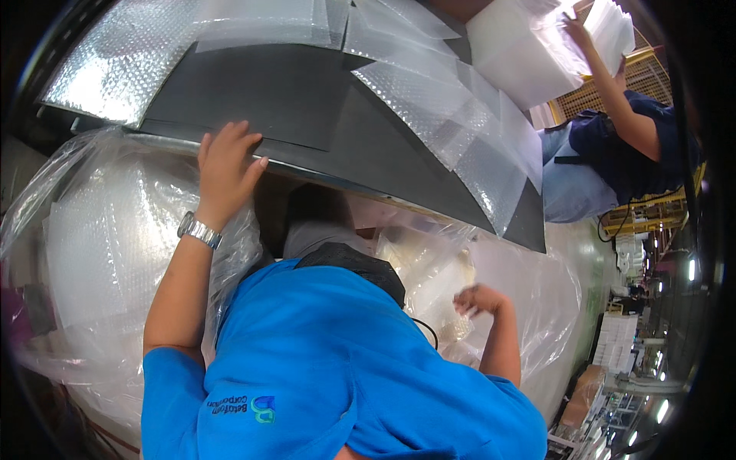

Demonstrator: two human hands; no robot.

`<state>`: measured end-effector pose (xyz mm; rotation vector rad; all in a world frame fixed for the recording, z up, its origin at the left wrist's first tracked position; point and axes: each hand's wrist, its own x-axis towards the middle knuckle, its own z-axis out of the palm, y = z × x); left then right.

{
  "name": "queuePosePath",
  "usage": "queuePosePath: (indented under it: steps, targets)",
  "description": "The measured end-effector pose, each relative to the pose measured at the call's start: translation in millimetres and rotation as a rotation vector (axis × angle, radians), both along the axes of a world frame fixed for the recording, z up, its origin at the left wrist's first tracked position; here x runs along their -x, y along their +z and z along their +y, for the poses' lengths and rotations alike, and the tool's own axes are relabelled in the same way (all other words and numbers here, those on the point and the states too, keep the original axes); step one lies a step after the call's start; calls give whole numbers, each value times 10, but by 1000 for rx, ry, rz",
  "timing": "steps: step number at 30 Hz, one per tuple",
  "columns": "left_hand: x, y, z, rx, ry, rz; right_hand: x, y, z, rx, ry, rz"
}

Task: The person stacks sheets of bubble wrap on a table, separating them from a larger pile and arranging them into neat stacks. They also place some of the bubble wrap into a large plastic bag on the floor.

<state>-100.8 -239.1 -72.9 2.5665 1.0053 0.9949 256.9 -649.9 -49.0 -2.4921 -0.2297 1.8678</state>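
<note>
My left hand (228, 165) rests with spread fingers on the near edge of a dark grey tabletop (253, 88), holding nothing. A metal-band watch (200, 229) is on that wrist. My right hand (477, 299) hangs below the table edge on the right, its fingers loosely bent, slightly blurred and apparently holding nothing. Beside it is a clear plastic bag (418, 264) with pale material inside. Overlapping bubble wrap sheets (429, 107) lie across the right of the tabletop. More bubble wrap (126, 57) covers its far left corner.
A large clear bag (130, 230) full of white sheets stands at the left, below the table. At the far right, a person in dark clothing (613, 153) handles white sheets beside a tall white stack (521, 54). Yellow mesh fencing (648, 80) stands behind that person.
</note>
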Motion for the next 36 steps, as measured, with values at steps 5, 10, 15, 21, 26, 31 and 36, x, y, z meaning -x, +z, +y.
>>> queuePosePath:
  steps: [5,10,15,21,26,31,36]
  targets:
    - [4,126,172,-1,108,190,644,738,1689,-948,576,-85]
    - [-23,305,430,43,253,521,1173,408,3108,-1352,1049,-550]
    - [-115,385,762,92,220,638,1508,205,4021,-1119,1108,-815]
    - [-416,433,1196,135,228,659,1558,219,4611,-1057,1057,-886]
    - [-691,422,1548,170,272,616,1462,155,4993,-1115,912,-950]
    - [-810,386,1659,80,348,424,1408,140,5064,-1217,823,-954]
    - [-848,344,1795,47,392,145,1341,139,5136,-1422,602,-934]
